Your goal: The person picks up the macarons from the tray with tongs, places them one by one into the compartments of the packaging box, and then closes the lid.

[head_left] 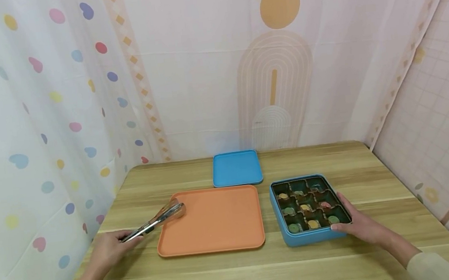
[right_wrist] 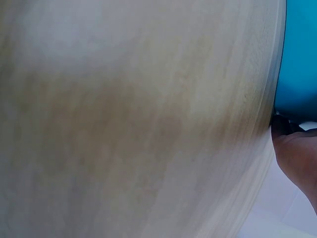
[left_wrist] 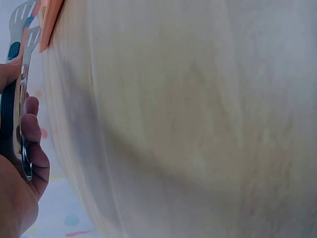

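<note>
My left hand (head_left: 110,251) holds a pair of metal tongs (head_left: 155,221) with dark grips. Their slotted heads reach over the upper left part of an orange tray (head_left: 216,220). Up close in the left wrist view, the fingers curl about the tong handles (left_wrist: 11,109). A blue square box (head_left: 313,237) stands at the right, its dark divided insert holding small round green, yellow and red pieces. Around that box's near right corner my right hand (head_left: 365,225) grips, thumb at the front rim and fingers along the right side. The right wrist view shows only part of this hand (right_wrist: 297,153).
A smaller blue tray (head_left: 236,169) lies behind the orange one, near the far edge of the wooden table (head_left: 222,277). Patterned curtains (head_left: 192,70) hang behind the table and along both sides.
</note>
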Demonstrator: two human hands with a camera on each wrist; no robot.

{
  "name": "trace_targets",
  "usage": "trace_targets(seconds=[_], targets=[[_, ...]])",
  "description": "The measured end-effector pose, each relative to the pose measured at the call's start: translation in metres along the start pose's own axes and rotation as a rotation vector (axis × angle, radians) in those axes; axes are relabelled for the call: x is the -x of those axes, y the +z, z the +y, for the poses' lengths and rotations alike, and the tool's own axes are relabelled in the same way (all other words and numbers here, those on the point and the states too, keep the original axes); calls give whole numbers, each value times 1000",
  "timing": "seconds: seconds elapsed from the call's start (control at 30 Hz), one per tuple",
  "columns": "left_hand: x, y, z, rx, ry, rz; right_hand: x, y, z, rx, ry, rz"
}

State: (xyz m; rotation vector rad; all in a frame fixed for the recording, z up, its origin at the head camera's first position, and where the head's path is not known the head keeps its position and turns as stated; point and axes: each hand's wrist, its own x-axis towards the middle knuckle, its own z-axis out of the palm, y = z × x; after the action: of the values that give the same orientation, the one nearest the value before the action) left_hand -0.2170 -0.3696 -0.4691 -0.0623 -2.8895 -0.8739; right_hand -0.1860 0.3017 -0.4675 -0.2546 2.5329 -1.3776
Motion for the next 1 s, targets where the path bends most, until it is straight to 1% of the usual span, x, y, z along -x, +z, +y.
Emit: trace_targets(seconds=[0.33, 0.63, 0.8, 0.9, 1.0], targets=[[1, 2, -3, -35, 48, 12, 1, 1, -2, -4, 2, 0], [1, 4, -1, -41, 46, 23, 1, 1, -2, -12, 4, -2], [-3, 3, 1, -44, 28, 10, 1, 1, -1, -8, -6, 0], [-7, 4, 5, -56, 30, 7, 0, 1, -1, -5, -5, 0], [-11, 5, 10, -46, 29, 2, 0, 0, -1, -7, 2, -2]])
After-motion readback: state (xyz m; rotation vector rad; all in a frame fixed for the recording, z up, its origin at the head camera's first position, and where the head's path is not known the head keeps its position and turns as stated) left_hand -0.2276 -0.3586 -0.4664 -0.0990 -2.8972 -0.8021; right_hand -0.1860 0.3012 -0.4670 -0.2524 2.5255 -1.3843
